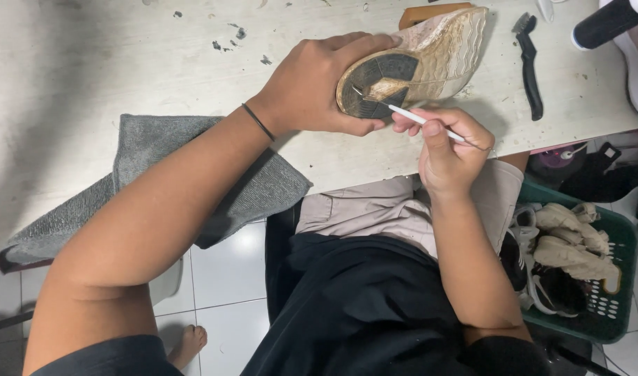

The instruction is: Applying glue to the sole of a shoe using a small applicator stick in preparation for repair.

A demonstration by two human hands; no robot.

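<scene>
Nearest us, our right hand (448,150) pinches a thin white pick (416,117), its tip touching the heel of a worn shoe sole (416,59) just beyond the fingertips. Our left hand (319,87) grips that heel, fingers wrapped around it. Farther right of the fingers lies a black brush (529,66) on the table (124,63).

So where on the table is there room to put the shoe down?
The widest bare patch of the table is at the far left, above the grey cloth. A smaller gap lies between the shoe and the black brush. It is crowded around the left hand and right hand.
</scene>
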